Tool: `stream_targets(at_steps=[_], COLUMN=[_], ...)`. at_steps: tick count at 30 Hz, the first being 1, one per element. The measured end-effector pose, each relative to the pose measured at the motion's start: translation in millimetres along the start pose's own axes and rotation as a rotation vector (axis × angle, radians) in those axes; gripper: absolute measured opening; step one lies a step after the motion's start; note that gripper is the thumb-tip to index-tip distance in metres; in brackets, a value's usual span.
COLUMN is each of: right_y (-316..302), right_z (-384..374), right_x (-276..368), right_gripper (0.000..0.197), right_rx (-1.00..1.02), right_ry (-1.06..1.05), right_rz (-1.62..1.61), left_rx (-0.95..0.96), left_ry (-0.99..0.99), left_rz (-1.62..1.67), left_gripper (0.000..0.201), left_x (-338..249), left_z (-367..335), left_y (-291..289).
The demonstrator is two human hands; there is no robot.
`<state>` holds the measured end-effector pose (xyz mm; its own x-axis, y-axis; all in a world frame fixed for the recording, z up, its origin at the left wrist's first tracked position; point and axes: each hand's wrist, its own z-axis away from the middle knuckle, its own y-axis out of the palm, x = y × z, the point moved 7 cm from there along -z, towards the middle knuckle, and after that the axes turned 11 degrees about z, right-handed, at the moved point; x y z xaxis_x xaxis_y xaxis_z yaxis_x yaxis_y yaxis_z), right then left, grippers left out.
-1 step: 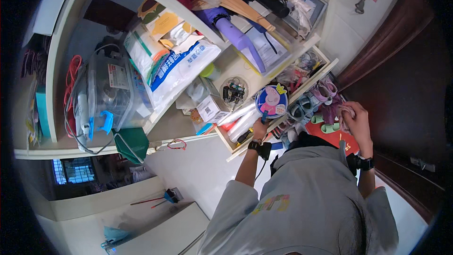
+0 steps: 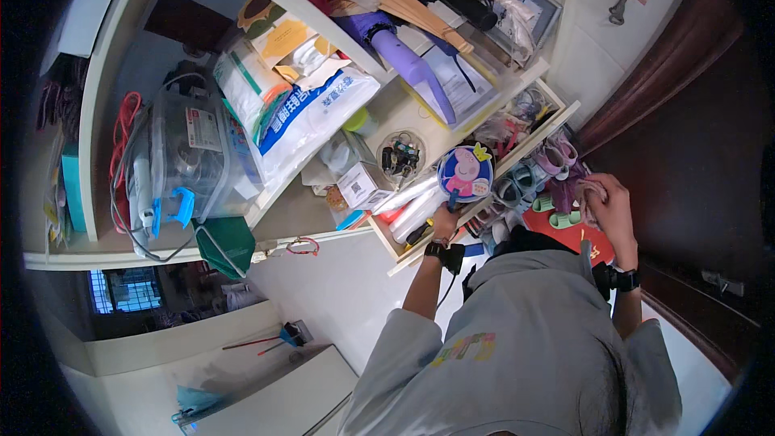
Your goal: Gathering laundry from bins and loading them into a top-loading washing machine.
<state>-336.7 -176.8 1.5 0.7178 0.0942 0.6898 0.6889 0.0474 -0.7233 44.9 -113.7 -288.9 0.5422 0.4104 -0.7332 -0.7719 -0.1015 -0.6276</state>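
Observation:
My left hand [image 2: 446, 221] is closed on the blue handle of a round, blue, paddle-shaped thing with a pink cartoon pig and a yellow crown on its face [image 2: 466, 171]. It is held up over the pulled-out drawer [image 2: 401, 262], hiding part of what lies inside. To the right, my right hand [image 2: 615, 208] is raised with its fingers bent round a crumpled pinkish cloth [image 2: 595, 196]. Below that hand are green slippers [image 2: 565, 219] and a red mat [image 2: 593, 241]. Several pairs of shoes [image 2: 551, 157] stand beyond the drawer front.
On the cabinet top are a clear round container of small dark items [image 2: 401, 155], a white box [image 2: 362, 187] and a purple umbrella [image 2: 412, 64]. Shelves at left hold a clear plastic bin [image 2: 190, 149] and a white package [image 2: 311, 109]. A dark door [image 2: 686, 145] stands at right.
The pinkish cloth in my right hand has shifted slightly and hangs a little more spread out. My left hand and the round paddle-shaped thing have barely moved.

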Motion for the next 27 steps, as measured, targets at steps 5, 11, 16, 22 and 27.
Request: stream_targets(at_steps=[5,11,16,22,27], right_y=[8.5,8.8,9.0,-1.3,-13.1], right_z=[-5.4,-8.3,-10.3,-2.8,3.2], right_x=[10.4,13.0,19.7,8.7,-0.1], right_gripper=[0.021,0.021,0.021,0.022,0.023], right_rx=[0.045,0.034,0.046,-0.012,-0.048], right_ry=[-0.046,-0.061,-0.083,-0.044,0.003], right_rz=[0.029,0.042,0.039,0.032,0.030], left_rx=[-0.061,-0.399,-0.222,-0.029,0.163], left_ry=[-0.098,0.312,0.225,-0.051,0.127], left_rz=[-0.061,0.190,0.531,0.917,1.064], left_gripper=[0.047,0.029,0.028,0.029,0.026], left_x=[6.7,-110.5,-157.0,-166.8,-179.5], left_z=[6.7,-0.3,-43.0,-79.1,-78.2], left_y=[-9.5,-70.6,-86.9,-58.9,-46.2])
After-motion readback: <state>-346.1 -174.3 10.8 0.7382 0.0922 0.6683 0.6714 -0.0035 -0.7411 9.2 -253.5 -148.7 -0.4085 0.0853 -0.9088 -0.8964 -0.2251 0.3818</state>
